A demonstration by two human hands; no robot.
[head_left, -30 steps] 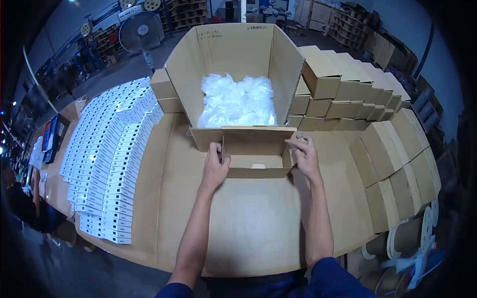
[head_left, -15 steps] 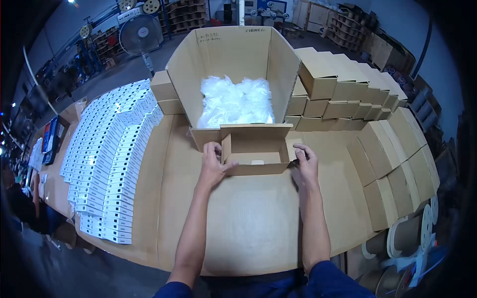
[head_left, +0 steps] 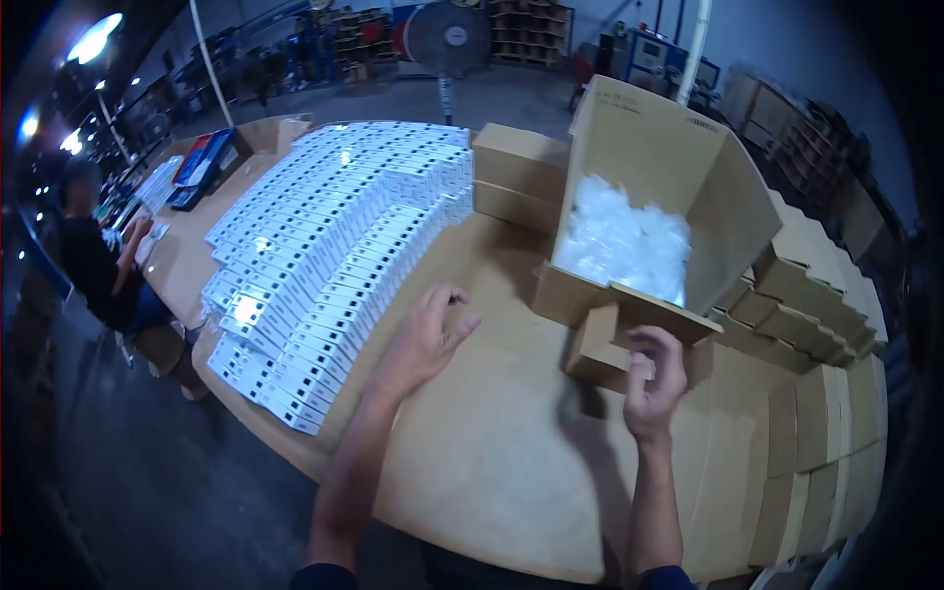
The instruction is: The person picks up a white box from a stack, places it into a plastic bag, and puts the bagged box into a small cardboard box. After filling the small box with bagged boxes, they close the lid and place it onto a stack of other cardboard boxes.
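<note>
My left hand (head_left: 429, 332) hovers over the cardboard-covered table, fingers apart and holding nothing, just right of the stacked white boxes (head_left: 334, 265). Those are slim, with small dark squares on their ends, in stepped rows. In front of the small open cardboard box (head_left: 595, 352) is my right hand (head_left: 654, 379), its fingers curled loosely with a gap to the thumb and nothing visible between them. Part of that box is hidden behind this hand. Its raised flap leans by the large carton (head_left: 678, 147), which holds clear plastic bags (head_left: 624, 241).
Closed brown boxes (head_left: 806, 285) are stacked at the right, with more boxes (head_left: 521, 162) left of the carton. A fan (head_left: 447, 39) stands behind the table. At the far left another person (head_left: 98, 256) sits at the table near a blue-red tray (head_left: 204, 167).
My view has turned left. My left hand has let go of the small open box and moved left towards the white boxes. My right hand has come in front of the box.
</note>
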